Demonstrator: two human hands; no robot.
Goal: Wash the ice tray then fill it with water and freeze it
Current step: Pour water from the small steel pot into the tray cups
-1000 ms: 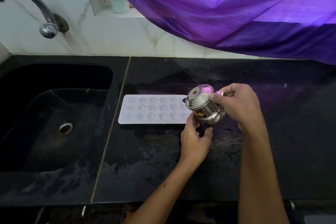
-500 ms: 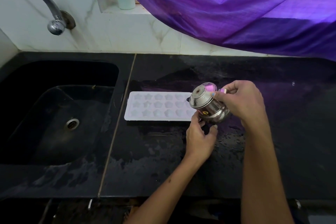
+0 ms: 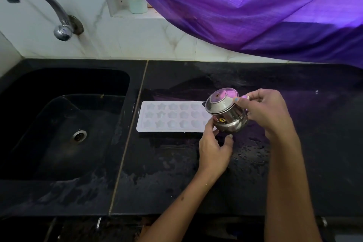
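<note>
A white ice tray [image 3: 170, 117] with star-shaped and round cells lies flat on the wet black counter [image 3: 196, 173], just right of the sink. Over its right end a small steel pot [image 3: 225, 113] with a lid is tilted toward the tray. My right hand [image 3: 265, 112] grips the pot by its handle, thumb near the lid's edge. My left hand [image 3: 215, 151] is under the pot, its fingertips touching the pot's base and the tray's right corner. Whether water is flowing out of the pot is not visible.
A black sink [image 3: 64, 124] with a drain fills the left side, under a metal tap [image 3: 39, 6] on the white wall. A purple curtain [image 3: 245, 6] hangs over the back of the counter. A pale cup [image 3: 138, 5] stands on the ledge.
The camera view has shifted slightly, so tray and sink appear further right. The pot stays tilted over the tray's right end, and both hands keep their hold.
</note>
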